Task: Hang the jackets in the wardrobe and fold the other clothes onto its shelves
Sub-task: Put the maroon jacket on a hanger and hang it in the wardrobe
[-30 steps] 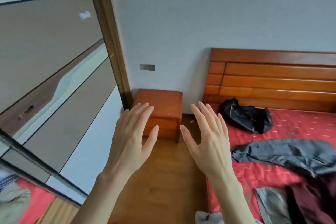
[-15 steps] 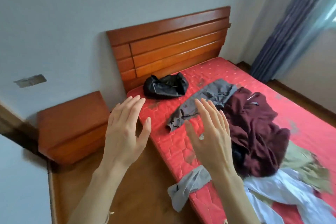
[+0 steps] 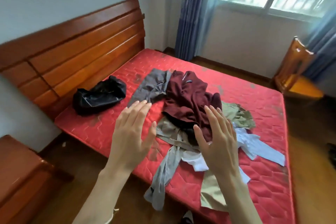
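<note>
While the clothes (image 3: 190,114) are lying heaped on the red mattress (image 3: 263,132), nothing is being held: the left hand (image 3: 131,136) and right hand (image 3: 216,140) are hovering above the near edge of the pile, fingers straight and spread, each grip released, probably readying to pick a first piece. A maroon jacket (image 3: 189,96) is sitting on top of the heap, grey trousers (image 3: 151,85) beside it toward the headboard (image 3: 72,45), a black bag (image 3: 99,94) further that way. White and khaki garments are spilling from the heap's other side. No readable label or writing is showing anywhere.
</note>
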